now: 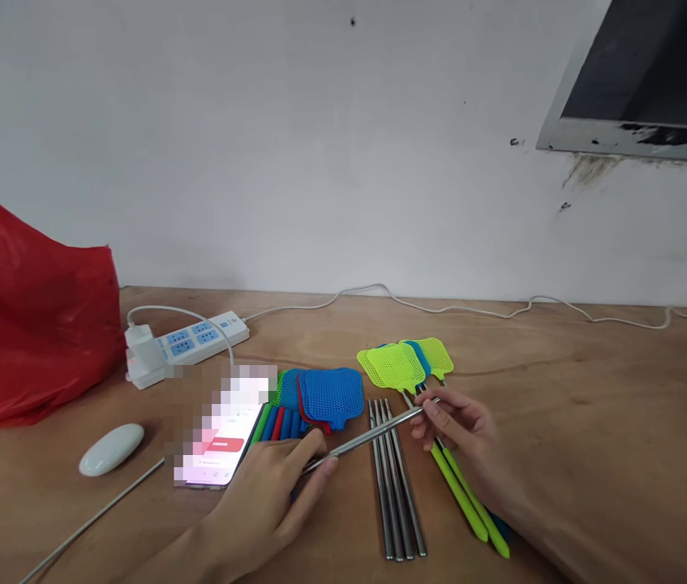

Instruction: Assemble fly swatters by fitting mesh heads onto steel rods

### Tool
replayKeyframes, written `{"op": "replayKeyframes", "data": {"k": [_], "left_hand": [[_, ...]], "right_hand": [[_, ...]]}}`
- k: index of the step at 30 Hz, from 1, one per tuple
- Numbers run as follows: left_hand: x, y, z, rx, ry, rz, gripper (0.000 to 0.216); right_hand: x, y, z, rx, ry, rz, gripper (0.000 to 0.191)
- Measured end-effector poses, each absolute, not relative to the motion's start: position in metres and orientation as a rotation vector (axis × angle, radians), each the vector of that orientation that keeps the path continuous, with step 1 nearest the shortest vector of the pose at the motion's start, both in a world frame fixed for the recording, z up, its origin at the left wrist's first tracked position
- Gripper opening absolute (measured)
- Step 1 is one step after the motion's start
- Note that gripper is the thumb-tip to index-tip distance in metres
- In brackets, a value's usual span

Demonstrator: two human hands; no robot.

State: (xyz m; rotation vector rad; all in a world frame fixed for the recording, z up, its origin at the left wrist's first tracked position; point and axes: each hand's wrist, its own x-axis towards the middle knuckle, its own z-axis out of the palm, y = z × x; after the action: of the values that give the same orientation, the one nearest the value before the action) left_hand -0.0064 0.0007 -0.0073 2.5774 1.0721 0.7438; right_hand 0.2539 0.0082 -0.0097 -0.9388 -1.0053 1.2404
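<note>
My left hand (273, 483) grips one end of a slim metal rod (367, 436). The rod slants up to the right, where the fingers of my right hand (458, 426) pinch its other end. Below it, several similar metal rods (385, 503) lie side by side on the table. Under and beside my right hand are fly swatters with yellow-green mesh heads (395, 367) and long yellow-green handles (461, 495); a blue one is among them. Loose blue mesh heads (332, 393) and short coloured handles (278, 423) lie beyond my left hand, which partly hides the handles.
A lit phone (221, 444) lies left of the handles. Further left are a white oval object (112, 448), a white power strip (206, 349) with a plug, and a red plastic bag (32, 324). A white cable (470, 311) runs along the wall on the wooden table (611, 422).
</note>
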Motion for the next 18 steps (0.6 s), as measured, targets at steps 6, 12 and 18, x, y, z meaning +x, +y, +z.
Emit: {"op": "replayKeyframes", "data": {"k": [6,12,18], "left_hand": [[-0.0046,-0.0034,-0.0020,2.558,1.016,0.528,0.021],[-0.0064,-0.0060,-0.0002,2.452,1.024,0.422,0.030],[-0.0057,-0.0038,-0.0015,2.484,0.994,0.400,0.032]], "right_hand": [[0.2529,0.0042,-0.0191,-0.905,-1.165,1.401,0.025],[0.2530,0.0072,-0.0174,-0.919,-1.108,1.310,0.023],[0.2512,0.0048,-0.0175,-0.845,-1.125,1.176,0.016]]}}
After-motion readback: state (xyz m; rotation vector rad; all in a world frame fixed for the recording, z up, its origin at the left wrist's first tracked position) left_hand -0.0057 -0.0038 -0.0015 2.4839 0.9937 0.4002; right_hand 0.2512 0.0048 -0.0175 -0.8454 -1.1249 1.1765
